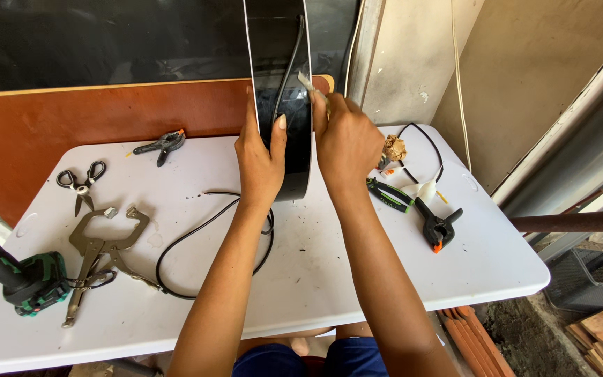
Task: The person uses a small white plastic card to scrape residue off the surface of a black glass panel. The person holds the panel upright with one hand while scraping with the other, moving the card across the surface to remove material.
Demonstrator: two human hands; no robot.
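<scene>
- left hand [259, 157] wrapped around the left edge of a tall glossy black panel [293, 139], thumb laid flat on its dark face, fingers [278, 132] grasping the white-trimmed rim.
- right hand [347, 139] up against the panel's right edge, fingers clenched on a small pale scrap [306, 81], pinched near the top of the hand.
- panel standing upright on its narrow curved end, resting on the white worktop [315, 272] between both hands, upper part running out of view.
- thin black cord [286, 66] hanging down the panel's inner face.
- another black cable [197, 237] looped on the worktop just below the left wrist.
- right of the right hand: green-handled pliers [389, 195], a black spring clamp with orange tips [437, 225], a crumpled brown wad [394, 148], a thin black wire loop [427, 150].
- far left of the worktop: black-handled scissors [79, 183], locking c-clamp pliers [99, 251], a green and black cordless drill [15, 272] at the edge.
- second small spring clamp [162, 144] near the back edge, beside the reddish-brown board [106, 115] standing behind the worktop.
</scene>
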